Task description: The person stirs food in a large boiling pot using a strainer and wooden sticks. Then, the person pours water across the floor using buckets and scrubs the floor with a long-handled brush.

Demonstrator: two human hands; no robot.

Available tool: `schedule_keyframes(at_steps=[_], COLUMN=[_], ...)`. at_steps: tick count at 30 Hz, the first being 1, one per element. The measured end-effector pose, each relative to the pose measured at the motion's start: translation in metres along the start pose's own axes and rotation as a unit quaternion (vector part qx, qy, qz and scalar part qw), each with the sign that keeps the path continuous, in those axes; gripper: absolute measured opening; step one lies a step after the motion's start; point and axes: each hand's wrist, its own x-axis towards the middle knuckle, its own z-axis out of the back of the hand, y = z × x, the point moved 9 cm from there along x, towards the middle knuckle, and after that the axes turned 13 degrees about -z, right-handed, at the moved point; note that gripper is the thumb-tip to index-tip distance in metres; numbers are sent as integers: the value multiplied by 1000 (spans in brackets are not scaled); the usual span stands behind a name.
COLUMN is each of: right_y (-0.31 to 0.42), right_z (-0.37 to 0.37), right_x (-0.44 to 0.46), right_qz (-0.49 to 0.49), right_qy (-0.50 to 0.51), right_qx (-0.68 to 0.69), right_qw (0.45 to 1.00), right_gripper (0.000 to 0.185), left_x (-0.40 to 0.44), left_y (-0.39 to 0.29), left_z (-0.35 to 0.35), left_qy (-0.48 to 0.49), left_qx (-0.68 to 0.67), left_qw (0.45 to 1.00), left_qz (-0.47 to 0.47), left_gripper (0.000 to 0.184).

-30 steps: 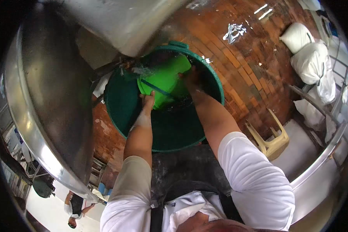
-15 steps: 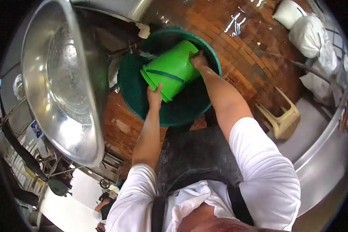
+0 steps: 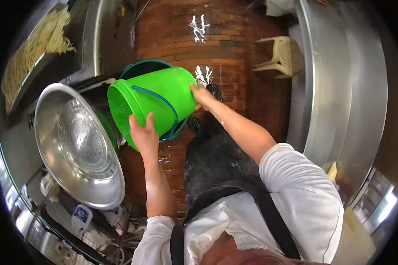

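Note:
A bright green bucket (image 3: 166,90) with a dark teal handle is tilted on its side between my hands, its open mouth facing left. My left hand (image 3: 145,132) grips the rim at the near side, with thumb and a finger showing over the edge. At the bucket's base, my right hand (image 3: 200,95) holds the right end. Left of the bucket's mouth stands a large metal basin (image 3: 53,119) with a perforated bottom. Behind and below the bucket, part of a dark green tub (image 3: 141,67) shows; the bucket hides most of it.
The brick floor (image 3: 177,26) looks wet. A cream plastic stool (image 3: 281,57) lies at the right, beside a long metal counter (image 3: 331,88). Pale noodle-like strands (image 3: 40,48) lie heaped on a surface at the upper left.
The bucket has been lifted up out of the green tub and moved left toward the metal basin, its mouth now facing left. Both hands stay on it. My view has turned.

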Motion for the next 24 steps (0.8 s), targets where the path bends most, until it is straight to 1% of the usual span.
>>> schedule_keyframes(at_steps=[1,2,3,4,5,6,7,8,9,11,12,14,15,17,18,19,20,22,24], right_y=[-19,-35,-58,-78,-96,-123,-144,-171,-200,-255,-296,-372,-393,-436,-448,-460,-475,-509,-522], right_z=[7,18,28,38,46,56,65,72,82,92,94,93,105,120,137,154,171,212,258], right_x=[-23,-53,-72,-96,-121,-135,-157,-170,-185,-207,-207,-202,-200,-194,-185,-166,-149,-116,-96], right_qz=[-32,-35,-58,-54,-61,-57,-74,-74,-79,-97,-111,-150,-164,-198,-217,-183,-152,-188,-176], right_qy=[53,40,34,46,74,64,62,72,41,51,28,-9,-42,-105,-137,-175,-217,-280,-322], right_qx=[52,114,146,189,235,275,310,347,385,451,477,550,565,591,591,627,660,617,561], right_qw=[997,992,987,979,967,957,946,932,919,886,872,821,807,775,765,736,703,711,742], right_gripper=[70,69,63,63,61,58,57,58,59,65,67,68,68,67,62,57,51,41,40], left_x=[-2,-6,-13,-22,-32,-45,-58,-74,-90,-123,-137,-167,-182,-211,-229,-245,-259,-271,-270], left_y=[-35,-57,-76,-96,-124,-144,-164,-183,-200,-226,-237,-249,-248,-238,-223,-204,-186,-164,-157], left_z=[3,-3,-10,-17,-27,-39,-51,-68,-86,-130,-159,-229,-273,-370,-432,-493,-553,-646,-693], left_qy=[14,54,93,132,176,221,264,328,356,422,459,520,542,556,568,571,589,584,626], left_qx=[-10,3,16,31,-5,7,19,20,8,-5,-5,-4,-1,-17,-7,-9,14,7,48], left_qw=[999,998,994,988,978,965,950,927,909,865,840,792,770,744,728,728,721,727,709], left_qz=[-29,-43,-57,-72,-114,-140,-165,-180,-217,-270,-287,-321,-337,-370,-384,-378,-364,-360,-321], left_gripper=[34,34,34,33,34,32,31,30,29,27,26,26,26,29,31,32,42,56,65])
